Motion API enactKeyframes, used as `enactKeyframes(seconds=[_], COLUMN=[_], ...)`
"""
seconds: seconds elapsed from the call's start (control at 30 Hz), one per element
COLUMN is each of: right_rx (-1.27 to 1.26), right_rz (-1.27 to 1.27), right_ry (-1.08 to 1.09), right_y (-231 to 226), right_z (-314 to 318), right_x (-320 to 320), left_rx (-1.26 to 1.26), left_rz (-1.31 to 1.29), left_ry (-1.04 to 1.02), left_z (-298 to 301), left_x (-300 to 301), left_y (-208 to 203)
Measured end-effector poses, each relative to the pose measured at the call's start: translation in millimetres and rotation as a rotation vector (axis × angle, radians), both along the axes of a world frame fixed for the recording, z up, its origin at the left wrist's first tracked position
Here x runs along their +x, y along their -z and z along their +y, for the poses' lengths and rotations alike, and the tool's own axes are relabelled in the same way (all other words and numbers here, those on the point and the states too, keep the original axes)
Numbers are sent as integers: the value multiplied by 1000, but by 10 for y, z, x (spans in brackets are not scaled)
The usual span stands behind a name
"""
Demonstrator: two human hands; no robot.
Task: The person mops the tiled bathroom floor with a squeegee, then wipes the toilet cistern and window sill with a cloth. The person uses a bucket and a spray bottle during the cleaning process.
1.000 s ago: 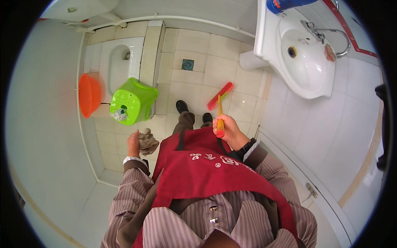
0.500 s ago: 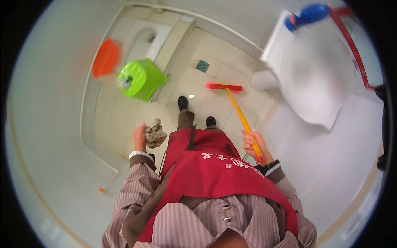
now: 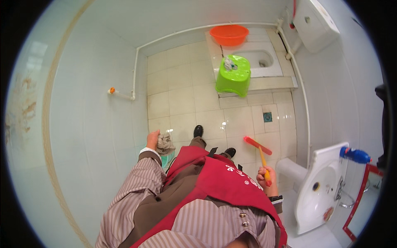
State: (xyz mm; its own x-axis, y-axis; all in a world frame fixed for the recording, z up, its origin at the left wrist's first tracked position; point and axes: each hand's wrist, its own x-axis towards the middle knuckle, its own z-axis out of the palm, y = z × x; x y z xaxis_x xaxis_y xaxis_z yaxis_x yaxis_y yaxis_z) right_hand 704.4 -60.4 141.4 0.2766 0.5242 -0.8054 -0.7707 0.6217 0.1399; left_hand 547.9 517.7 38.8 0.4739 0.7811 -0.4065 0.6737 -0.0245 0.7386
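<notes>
Above square tiles, hands grip crumpled cloth and a slim-handled broom.

I see a broom with a narrow, straight red head and a slim yellow handle ending in an orange-red tip. The head slants across the tiled floor, nearer the floor's right edge than its left; I can't tell whether its underside touches the tiles. The handle tilts up from the middle of the head into the right hand, which grips it just below the tip. On the other side I have a grey-beige cloth, crumpled into a loose bunch, held in the left hand above the floor, toward its left edge.
</notes>
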Motion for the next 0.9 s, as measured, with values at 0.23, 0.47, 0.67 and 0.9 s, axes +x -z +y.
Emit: enactKeyframes(seconds=[0.23,0.47,0.67,0.9], right_rx=[161,143,131,376], right_rz=[-44,-236,-394,-322], right_ry=[-230,-619,-888,-1011], right_y=[-612,-1501,-2115,-2220], right_z=[963,1761,1645,1211], right_x=[336,735,597,777], left_rx=[-168,-105,-257,-178], left_rz=[-166,-315,-484,-532], left_ry=[-341,-666,-956,-1105], left_z=[146,104,-1278,-2935], left_x=[-745,-1541,-2396,-2629], left_y=[-583,-1151,-1783,-1374])
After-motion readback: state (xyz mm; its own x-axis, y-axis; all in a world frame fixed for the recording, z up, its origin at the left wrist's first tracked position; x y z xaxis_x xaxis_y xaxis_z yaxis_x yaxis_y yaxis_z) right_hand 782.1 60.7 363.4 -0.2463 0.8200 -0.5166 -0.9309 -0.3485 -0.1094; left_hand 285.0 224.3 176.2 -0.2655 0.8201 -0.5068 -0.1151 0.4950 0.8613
